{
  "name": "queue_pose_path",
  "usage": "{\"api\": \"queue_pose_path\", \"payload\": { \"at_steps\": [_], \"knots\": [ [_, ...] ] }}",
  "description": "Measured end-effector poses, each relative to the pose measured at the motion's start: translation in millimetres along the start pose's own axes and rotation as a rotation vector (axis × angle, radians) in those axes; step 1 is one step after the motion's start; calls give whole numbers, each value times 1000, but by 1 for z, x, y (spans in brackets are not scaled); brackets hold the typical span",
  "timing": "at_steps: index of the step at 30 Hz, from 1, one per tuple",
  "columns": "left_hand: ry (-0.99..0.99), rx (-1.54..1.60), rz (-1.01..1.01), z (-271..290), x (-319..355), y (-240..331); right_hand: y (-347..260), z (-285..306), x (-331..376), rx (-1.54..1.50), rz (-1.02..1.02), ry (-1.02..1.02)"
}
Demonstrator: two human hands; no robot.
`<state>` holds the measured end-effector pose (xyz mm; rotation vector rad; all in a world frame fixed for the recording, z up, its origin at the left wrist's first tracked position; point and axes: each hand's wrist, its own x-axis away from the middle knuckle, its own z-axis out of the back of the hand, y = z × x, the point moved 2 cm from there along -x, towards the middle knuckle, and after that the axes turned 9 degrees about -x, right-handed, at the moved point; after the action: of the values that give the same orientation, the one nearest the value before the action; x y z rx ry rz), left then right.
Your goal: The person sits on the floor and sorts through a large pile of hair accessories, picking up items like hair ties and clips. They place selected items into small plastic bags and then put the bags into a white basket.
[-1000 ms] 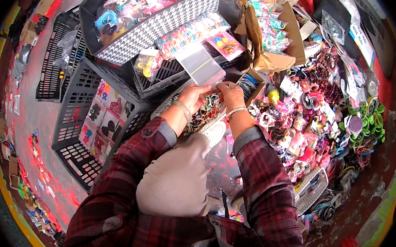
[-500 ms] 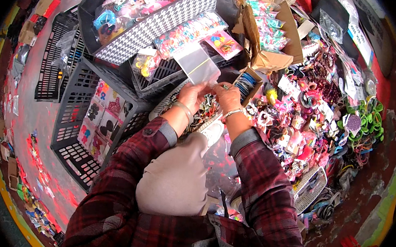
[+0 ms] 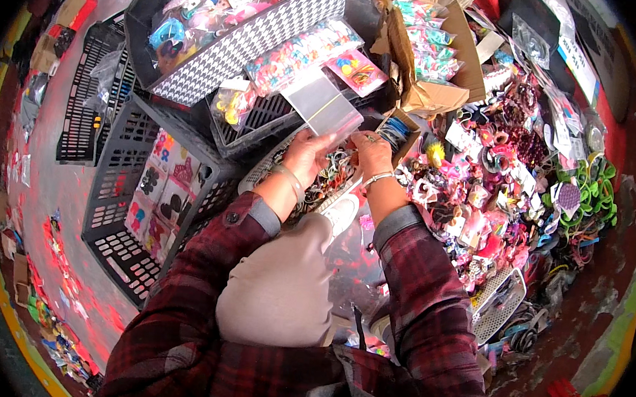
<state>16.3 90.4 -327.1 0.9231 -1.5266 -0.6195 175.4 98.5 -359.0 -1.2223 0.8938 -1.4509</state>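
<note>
My left hand [image 3: 308, 157], a bracelet on its wrist, is closed at the lower edge of a flat stack of clear plastic bags [image 3: 321, 106] with a yellowish band across it. Just to the right, my right hand [image 3: 373, 155] has its fingers curled together; whatever lies between them is too small to make out. A narrow gap separates the two hands. Below them, a light basket [image 3: 253, 178] holds a tangle of small bands. Beside my right hand stands a small cardboard box [image 3: 408, 140] of blue and dark strips.
A houndstooth-sided bin [image 3: 256, 38] of bagged accessories is at the back left, black crates [image 3: 127, 174] at the left. A cardboard box [image 3: 471, 68] of packets stands beyond my right hand. Hair accessories [image 3: 485, 190] are heaped at right. My shoe [image 3: 342, 212] is below my hands.
My hands, close together before, have drawn slightly apart. The clear bag stack has shifted a little to the right with my left hand.
</note>
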Motion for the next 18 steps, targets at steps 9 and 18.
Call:
{"api": "queue_pose_path", "payload": {
  "at_steps": [9,18],
  "knots": [
    [296,-1207,-926,-11,29,32,-46,-3,10,-491,-334,62],
    [112,-1140,-902,-14,7,33,-47,-6,12,-988,-321,-59]
  ]
}}
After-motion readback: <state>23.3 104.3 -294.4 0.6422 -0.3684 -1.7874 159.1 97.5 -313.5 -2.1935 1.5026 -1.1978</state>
